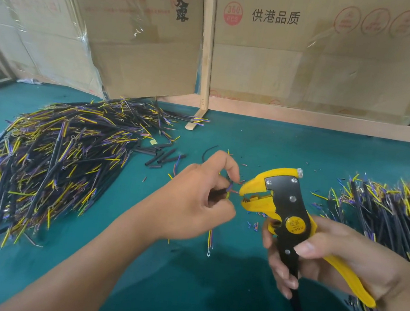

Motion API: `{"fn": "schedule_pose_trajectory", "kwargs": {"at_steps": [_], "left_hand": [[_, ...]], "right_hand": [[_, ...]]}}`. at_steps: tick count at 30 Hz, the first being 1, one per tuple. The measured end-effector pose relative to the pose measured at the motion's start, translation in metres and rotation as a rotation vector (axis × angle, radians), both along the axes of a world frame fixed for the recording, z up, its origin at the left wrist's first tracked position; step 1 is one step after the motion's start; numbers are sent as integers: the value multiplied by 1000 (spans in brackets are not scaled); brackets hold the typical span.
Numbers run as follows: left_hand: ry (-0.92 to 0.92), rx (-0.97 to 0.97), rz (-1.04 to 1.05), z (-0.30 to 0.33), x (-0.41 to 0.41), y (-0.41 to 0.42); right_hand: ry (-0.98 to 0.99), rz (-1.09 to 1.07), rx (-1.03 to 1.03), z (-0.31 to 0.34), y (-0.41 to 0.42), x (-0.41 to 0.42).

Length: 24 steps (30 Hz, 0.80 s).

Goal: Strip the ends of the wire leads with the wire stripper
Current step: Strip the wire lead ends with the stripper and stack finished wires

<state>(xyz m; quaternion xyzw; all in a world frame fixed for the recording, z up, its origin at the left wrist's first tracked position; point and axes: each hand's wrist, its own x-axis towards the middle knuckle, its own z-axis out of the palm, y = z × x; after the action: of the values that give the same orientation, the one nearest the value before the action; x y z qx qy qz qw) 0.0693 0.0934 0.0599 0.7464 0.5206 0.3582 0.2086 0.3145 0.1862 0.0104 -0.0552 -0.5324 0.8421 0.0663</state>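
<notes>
My left hand [200, 196] pinches a black-sheathed wire lead [220, 192] whose thin coloured ends point right, just short of the stripper's jaws. The lead's other end, with a ring terminal, hangs down below that hand. My right hand [320, 257] grips the handles of a yellow and black wire stripper [285, 204], held upright with its jaws facing left. The jaws stand slightly apart, and the wire tips sit at their mouth.
A large heap of black, yellow and purple wire leads [50, 162] lies on the green table [208, 285] at left, a second heap [393, 212] at right. Short black sleeve pieces [162, 156] and small insulation scraps lie between. Cardboard boxes [314, 52] and a wooden post [207, 52] stand behind.
</notes>
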Motion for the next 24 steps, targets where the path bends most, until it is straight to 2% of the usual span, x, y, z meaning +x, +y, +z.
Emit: {"fn": "schedule_pose_trajectory", "kwargs": {"at_steps": [5,8,13,24], "left_hand": [[-32,9,20,1,-2,0],[-37,16,18,2,-4,0],[64,100,32,1,-2,0],[64,215,103,-1,4,0]], "right_hand": [[-15,-3,27,1,3,4],[38,-41,-63,0,4,2],[86,-86,-160,-3,0,-8],[86,-115,-120,6,-29,-23]]}}
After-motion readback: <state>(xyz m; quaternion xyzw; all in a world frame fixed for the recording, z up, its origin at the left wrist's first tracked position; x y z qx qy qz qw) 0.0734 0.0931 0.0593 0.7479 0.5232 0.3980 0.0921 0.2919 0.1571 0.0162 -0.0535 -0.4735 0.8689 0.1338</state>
